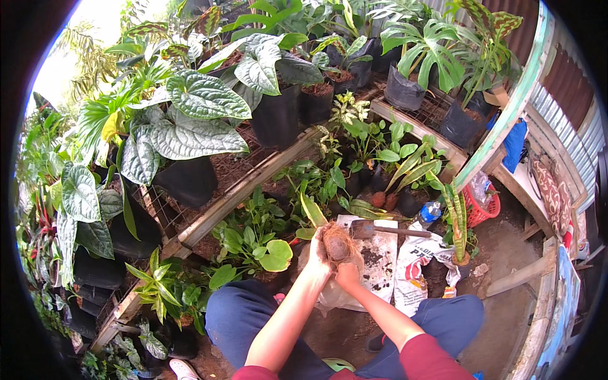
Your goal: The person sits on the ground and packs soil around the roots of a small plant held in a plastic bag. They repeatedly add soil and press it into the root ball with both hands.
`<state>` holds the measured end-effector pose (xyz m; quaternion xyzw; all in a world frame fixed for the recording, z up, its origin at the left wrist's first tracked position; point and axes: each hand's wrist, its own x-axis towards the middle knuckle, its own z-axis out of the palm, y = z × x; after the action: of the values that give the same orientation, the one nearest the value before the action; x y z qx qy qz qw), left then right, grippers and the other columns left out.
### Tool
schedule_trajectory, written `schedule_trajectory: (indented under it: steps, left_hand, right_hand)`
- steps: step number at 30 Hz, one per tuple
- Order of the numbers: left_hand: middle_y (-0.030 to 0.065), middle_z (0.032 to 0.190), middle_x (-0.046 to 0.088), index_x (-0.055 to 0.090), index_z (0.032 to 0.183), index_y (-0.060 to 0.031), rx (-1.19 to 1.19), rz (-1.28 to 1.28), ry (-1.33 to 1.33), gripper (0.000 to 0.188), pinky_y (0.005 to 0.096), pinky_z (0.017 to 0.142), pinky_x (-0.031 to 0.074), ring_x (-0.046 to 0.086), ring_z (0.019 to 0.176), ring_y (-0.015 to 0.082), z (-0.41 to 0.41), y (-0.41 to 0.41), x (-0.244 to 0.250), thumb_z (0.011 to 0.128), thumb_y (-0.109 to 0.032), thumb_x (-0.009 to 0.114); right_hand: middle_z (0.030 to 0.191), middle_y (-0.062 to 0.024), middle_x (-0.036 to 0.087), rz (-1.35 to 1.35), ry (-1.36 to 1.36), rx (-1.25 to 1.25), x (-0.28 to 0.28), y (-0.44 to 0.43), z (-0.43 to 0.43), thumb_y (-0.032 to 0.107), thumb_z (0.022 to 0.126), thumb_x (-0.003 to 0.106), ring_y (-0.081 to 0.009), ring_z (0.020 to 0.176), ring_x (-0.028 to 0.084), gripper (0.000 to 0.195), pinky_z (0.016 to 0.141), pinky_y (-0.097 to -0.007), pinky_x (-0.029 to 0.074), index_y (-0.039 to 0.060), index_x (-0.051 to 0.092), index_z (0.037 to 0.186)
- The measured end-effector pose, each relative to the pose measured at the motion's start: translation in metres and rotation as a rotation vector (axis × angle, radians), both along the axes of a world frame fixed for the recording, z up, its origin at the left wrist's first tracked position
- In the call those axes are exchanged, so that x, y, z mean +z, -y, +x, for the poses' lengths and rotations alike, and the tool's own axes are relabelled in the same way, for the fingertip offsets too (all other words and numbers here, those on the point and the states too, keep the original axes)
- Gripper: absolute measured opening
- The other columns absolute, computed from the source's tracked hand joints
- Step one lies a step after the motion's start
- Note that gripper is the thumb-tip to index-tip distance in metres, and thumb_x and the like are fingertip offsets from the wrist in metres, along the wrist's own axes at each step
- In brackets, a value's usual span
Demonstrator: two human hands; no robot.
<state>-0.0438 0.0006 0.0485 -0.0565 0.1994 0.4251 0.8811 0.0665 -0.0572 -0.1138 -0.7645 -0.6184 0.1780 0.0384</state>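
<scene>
My left hand (319, 251) grips the left side of a brown ball wrapped in coconut fibre (337, 248). At its near side, my right hand (348, 276) is closed against the loose fibres. A yellow-edged snake plant leaf (312, 210) shows just beyond my left hand; whether it grows from the ball is hidden. Under and beyond my hands lies a soil-smeared white sheet (390, 249). A small trowel (363, 229) with a long handle rests across its far part. To the right sits an open white printed sack (403, 292) with dark contents.
Potted plants in black bags crowd a mesh bench with a wooden edge (247, 190). A water bottle (429, 213), a fibre-based snake plant (459, 223) and a red basket (479, 202) stand at right. Low leafy plants (251, 242) grow close by my left knee.
</scene>
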Motion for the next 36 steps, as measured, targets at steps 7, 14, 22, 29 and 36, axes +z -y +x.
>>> schedule_trajectory:
  steps: [7,14,22,29,36]
  left_hand:
    - [0.0082,0.092,0.062,0.06,0.099,-0.0087,-0.017,-0.009,-0.087,0.029,0.0427,0.078,0.051,0.06,0.083,0.0243,0.0,0.001,0.006,0.083,-0.03,0.048]
    - [0.0098,0.096,0.061,0.058,0.102,-0.0095,-0.03,0.049,-0.178,0.033,0.0486,0.079,0.049,0.06,0.086,0.0282,-0.015,-0.001,0.008,0.084,-0.034,0.045]
    - [0.0101,0.089,0.061,0.057,0.098,-0.0077,0.015,0.057,-0.163,0.029,0.0505,0.075,0.05,0.06,0.081,0.0278,-0.033,-0.006,0.01,0.083,-0.03,0.046]
    - [0.0083,0.093,0.061,0.057,0.099,-0.0102,0.012,0.102,-0.211,0.029,0.0497,0.077,0.049,0.059,0.084,0.0269,-0.038,-0.01,-0.005,0.081,-0.032,0.049]
    - [0.0096,0.093,0.061,0.056,0.101,-0.0083,-0.011,0.06,-0.233,0.029,0.0478,0.078,0.05,0.06,0.083,0.0274,-0.033,-0.007,-0.008,0.083,-0.03,0.047]
  right_hand:
    - [0.08,-0.0201,0.065,0.309,-0.43,0.038,0.053,0.001,0.052,0.024,0.07,0.073,-0.0351,0.076,0.063,0.034,0.071,-0.0396,0.05,0.0011,0.066,0.094]
    - [0.084,-0.0075,0.067,0.105,-0.978,-0.208,0.116,0.008,0.075,0.016,0.076,0.07,-0.0137,0.074,0.061,0.025,0.067,-0.0276,0.048,-0.0025,0.066,0.092]
    - [0.082,-0.0058,0.067,0.21,-0.984,-0.147,0.122,0.0,0.068,0.013,0.078,0.068,-0.0137,0.073,0.062,0.021,0.064,-0.0258,0.05,-0.0028,0.065,0.091]
    - [0.094,-0.0165,0.064,0.001,-0.126,0.348,0.051,-0.01,0.009,0.017,0.071,0.066,-0.0304,0.09,0.061,0.019,0.077,-0.0396,0.05,0.0018,0.067,0.083]
    - [0.125,-0.0168,0.047,-0.106,0.22,0.625,-0.028,0.005,-0.029,0.013,0.076,0.057,-0.0345,0.116,0.044,0.018,0.087,-0.0435,0.047,0.0042,0.068,0.088]
